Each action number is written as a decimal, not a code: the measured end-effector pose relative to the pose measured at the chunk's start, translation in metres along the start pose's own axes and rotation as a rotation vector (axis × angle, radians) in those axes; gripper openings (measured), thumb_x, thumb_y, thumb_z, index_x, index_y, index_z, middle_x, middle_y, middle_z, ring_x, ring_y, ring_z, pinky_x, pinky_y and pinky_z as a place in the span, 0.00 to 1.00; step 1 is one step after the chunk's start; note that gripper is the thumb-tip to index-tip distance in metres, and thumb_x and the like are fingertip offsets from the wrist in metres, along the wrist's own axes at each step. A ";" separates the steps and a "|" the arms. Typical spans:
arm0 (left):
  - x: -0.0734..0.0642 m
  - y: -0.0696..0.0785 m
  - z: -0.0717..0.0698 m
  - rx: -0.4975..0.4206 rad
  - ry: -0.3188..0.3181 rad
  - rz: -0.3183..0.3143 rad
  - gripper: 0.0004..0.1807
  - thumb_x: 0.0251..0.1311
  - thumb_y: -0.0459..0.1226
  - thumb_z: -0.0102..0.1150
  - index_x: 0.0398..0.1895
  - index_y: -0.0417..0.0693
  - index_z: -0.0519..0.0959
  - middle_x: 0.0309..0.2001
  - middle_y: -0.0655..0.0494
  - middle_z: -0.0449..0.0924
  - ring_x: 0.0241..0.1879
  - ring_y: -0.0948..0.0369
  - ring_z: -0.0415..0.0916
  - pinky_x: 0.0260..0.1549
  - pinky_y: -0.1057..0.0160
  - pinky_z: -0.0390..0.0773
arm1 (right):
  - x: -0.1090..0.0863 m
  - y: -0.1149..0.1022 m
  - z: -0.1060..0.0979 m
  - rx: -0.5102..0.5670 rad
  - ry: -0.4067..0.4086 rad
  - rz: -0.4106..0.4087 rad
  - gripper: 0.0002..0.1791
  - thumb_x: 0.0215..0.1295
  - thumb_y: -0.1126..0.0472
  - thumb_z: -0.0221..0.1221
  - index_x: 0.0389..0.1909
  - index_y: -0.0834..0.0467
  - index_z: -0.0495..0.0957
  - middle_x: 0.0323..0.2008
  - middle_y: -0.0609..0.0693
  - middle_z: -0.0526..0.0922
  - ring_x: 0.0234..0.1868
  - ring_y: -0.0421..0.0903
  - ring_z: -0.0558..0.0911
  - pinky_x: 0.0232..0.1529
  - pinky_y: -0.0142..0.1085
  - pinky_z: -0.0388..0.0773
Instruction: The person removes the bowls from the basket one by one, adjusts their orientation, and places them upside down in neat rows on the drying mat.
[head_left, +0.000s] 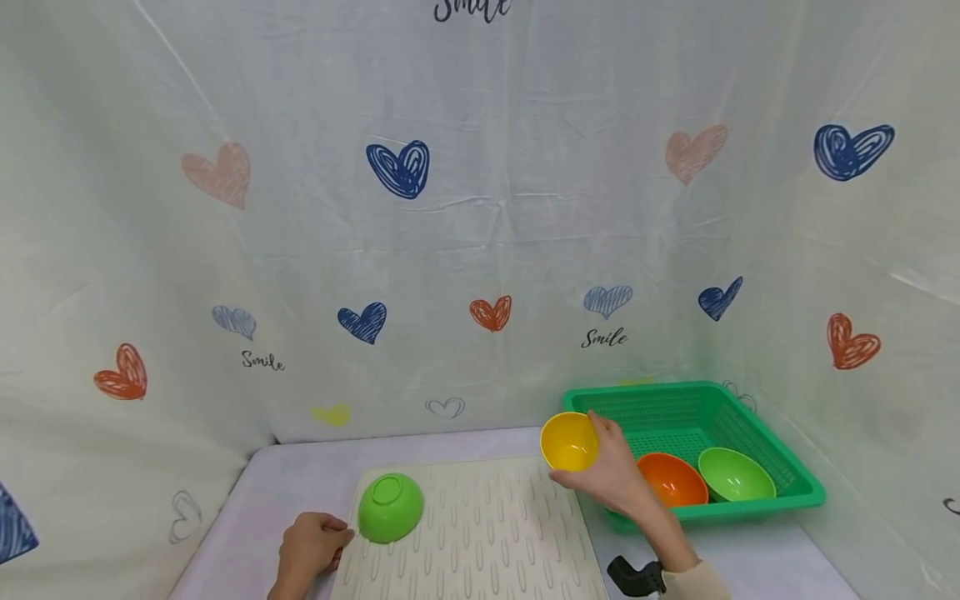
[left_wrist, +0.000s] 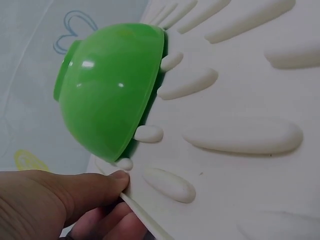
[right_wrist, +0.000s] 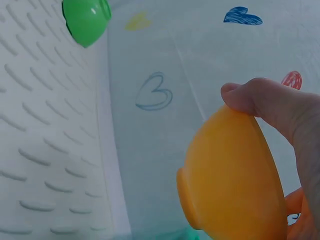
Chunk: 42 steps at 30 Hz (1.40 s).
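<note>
My right hand [head_left: 611,471] grips a yellow bowl [head_left: 568,442] by its rim, tilted with the inside facing my head camera, in front of the green basket [head_left: 780,446]. In the right wrist view the thumb lies over the rim of the yellow bowl [right_wrist: 230,175]. A white ridged mat [head_left: 480,533] lies on the table, and my left hand [head_left: 311,546] pinches its left edge between thumb and fingers. Upside down on the mat's far left corner sits a green bowl [head_left: 390,508], close to the left fingertips. In the left wrist view this green bowl [left_wrist: 112,90] rests rim-down on the ridges.
Inside the basket, at its near side, an orange bowl [head_left: 671,479] and a light green bowl [head_left: 735,475] stand side by side, openings up. A white curtain [head_left: 450,233] printed with hearts hangs behind the table and along both sides. A black wrist device [head_left: 633,575] sits at my right sleeve.
</note>
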<state>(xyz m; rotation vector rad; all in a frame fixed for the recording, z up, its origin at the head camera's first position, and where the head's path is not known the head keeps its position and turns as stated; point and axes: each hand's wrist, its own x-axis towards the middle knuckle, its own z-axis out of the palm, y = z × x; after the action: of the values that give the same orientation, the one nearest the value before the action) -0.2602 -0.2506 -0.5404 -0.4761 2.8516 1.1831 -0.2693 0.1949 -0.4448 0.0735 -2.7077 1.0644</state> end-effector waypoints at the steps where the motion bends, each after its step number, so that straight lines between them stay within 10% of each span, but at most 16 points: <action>1: 0.000 0.000 0.000 0.002 -0.001 -0.001 0.08 0.50 0.37 0.68 0.27 0.39 0.84 0.15 0.58 0.78 0.14 0.64 0.76 0.16 0.65 0.75 | -0.002 -0.003 0.003 0.016 -0.001 0.000 0.65 0.36 0.39 0.75 0.72 0.64 0.54 0.66 0.66 0.60 0.50 0.58 0.75 0.41 0.46 0.81; 22: -0.006 0.006 -0.003 0.045 -0.003 0.015 0.09 0.53 0.38 0.66 0.25 0.40 0.84 0.16 0.57 0.78 0.16 0.63 0.75 0.18 0.64 0.71 | -0.031 -0.049 0.056 0.145 -0.119 -0.085 0.67 0.32 0.36 0.75 0.73 0.60 0.56 0.65 0.58 0.62 0.50 0.52 0.74 0.41 0.41 0.79; 31: -0.004 0.005 -0.012 -0.088 -0.025 0.037 0.22 0.57 0.39 0.62 0.49 0.30 0.78 0.31 0.47 0.85 0.25 0.61 0.80 0.24 0.62 0.81 | -0.038 -0.051 0.068 0.164 -0.207 -0.119 0.66 0.34 0.35 0.74 0.73 0.58 0.53 0.67 0.59 0.59 0.51 0.51 0.75 0.41 0.38 0.80; 42: -0.036 0.059 -0.021 -0.228 0.223 0.248 0.32 0.55 0.57 0.64 0.59 0.50 0.75 0.51 0.48 0.82 0.48 0.53 0.81 0.36 0.71 0.80 | -0.044 -0.053 0.074 0.146 -0.292 -0.190 0.65 0.35 0.34 0.73 0.73 0.58 0.54 0.66 0.54 0.61 0.50 0.47 0.75 0.41 0.35 0.80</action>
<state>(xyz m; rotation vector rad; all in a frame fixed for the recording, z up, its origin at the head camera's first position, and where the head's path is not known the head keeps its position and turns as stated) -0.2405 -0.2159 -0.4802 -0.2798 3.0471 1.6043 -0.2340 0.1042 -0.4720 0.5401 -2.7931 1.2769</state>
